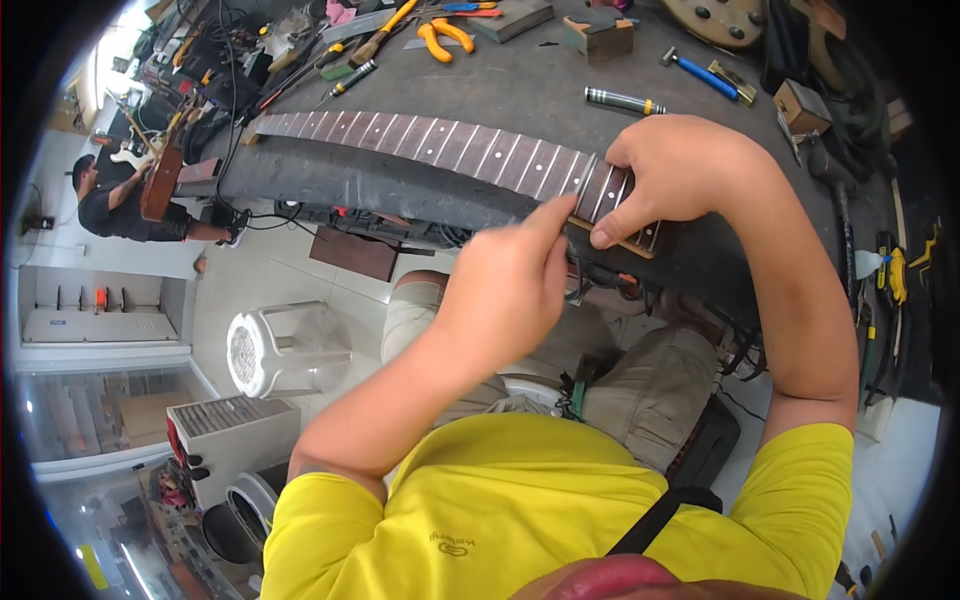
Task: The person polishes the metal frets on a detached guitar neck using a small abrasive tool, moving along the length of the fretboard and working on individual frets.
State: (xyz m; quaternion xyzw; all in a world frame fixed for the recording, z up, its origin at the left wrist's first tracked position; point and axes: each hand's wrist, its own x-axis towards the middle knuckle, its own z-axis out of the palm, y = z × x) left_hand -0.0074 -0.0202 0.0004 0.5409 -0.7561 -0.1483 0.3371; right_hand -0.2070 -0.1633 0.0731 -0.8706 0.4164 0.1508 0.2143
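A guitar neck (487, 155) with a dark fretboard, metal frets and white dot inlays lies along the near side of the dark workbench. My right hand (685, 168) grips its right end, with the thumb on the near edge and the fingers over the far side. My left hand (505, 290) reaches the near edge of the neck, close to the right thumb. Its index fingertip touches the frets there while the other fingers curl in. Whatever those curled fingers hold, if anything, is hidden.
Beyond the neck on the workbench (520, 85) lie a silver marker (622, 101), a blue-handled hammer (705, 77), orange-handled pliers (440, 38) and a small wooden block (598, 38). A white stool (285, 350) stands on the floor at left. Another person (125, 200) works at far left.
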